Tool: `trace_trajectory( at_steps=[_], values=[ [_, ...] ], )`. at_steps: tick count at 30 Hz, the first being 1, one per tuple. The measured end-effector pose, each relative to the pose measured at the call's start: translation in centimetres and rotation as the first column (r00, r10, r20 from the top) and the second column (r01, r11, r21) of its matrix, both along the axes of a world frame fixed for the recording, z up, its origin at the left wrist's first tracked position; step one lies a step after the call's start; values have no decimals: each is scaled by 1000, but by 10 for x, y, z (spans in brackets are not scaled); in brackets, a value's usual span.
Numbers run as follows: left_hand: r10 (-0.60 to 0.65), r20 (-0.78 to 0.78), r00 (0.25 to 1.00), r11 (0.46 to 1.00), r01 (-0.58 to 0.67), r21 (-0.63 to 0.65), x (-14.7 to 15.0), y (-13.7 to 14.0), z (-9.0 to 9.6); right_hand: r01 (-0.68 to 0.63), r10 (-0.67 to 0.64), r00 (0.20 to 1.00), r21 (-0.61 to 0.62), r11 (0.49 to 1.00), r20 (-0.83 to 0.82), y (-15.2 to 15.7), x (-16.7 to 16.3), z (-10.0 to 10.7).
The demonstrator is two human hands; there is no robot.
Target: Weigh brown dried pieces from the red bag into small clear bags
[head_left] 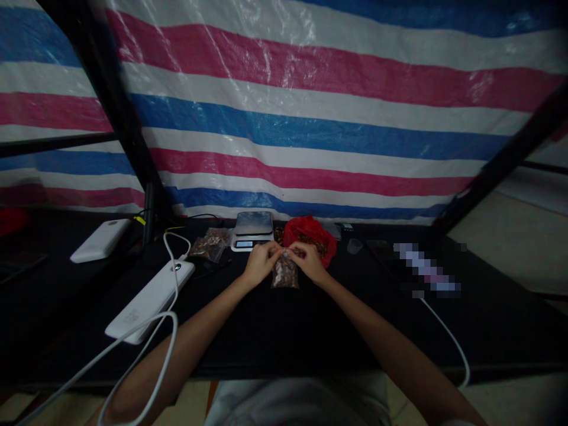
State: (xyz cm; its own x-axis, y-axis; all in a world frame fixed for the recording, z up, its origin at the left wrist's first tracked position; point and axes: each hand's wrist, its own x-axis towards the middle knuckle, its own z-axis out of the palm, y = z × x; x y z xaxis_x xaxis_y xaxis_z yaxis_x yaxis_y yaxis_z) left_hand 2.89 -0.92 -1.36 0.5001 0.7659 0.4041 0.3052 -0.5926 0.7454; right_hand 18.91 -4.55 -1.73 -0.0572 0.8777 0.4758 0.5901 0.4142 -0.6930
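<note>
A small clear plastic bag [284, 276] filled with brown bits hangs between my hands at the middle of the black table. My left hand [261, 260] pinches its top edge from the left, and my right hand [307, 259] pinches the same edge from the right, thumbs close together. Just behind my left hand is a digital scale [254, 225] with a lit display and a bare metal pan. Behind my right hand lies an open red plastic bag [326, 228] holding more brown bits. Left of the scale rest several filled clear bags [210, 244].
A white power bank [148, 302] with a white cable [173, 319] lies at the left, near my left forearm. Another white power bank [101, 241] is farther left. A small clear cup [354, 245] stands right of the red bag. A phone [421, 266], partly blurred out, lies at the right with a cable.
</note>
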Motion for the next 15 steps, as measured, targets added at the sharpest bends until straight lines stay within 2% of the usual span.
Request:
trace_trajectory(
  at_steps=[9, 15],
  values=[
    [11, -70, 997, 1000, -9, 29, 1, -5, 1, -103, 101, 994, -72, 992, -38, 2, 6, -3],
    [27, -121, 992, 997, -17, 80, 0, -7, 4, -100, 99, 995, -67, 993, -22, 3, 8, -4]
  ],
)
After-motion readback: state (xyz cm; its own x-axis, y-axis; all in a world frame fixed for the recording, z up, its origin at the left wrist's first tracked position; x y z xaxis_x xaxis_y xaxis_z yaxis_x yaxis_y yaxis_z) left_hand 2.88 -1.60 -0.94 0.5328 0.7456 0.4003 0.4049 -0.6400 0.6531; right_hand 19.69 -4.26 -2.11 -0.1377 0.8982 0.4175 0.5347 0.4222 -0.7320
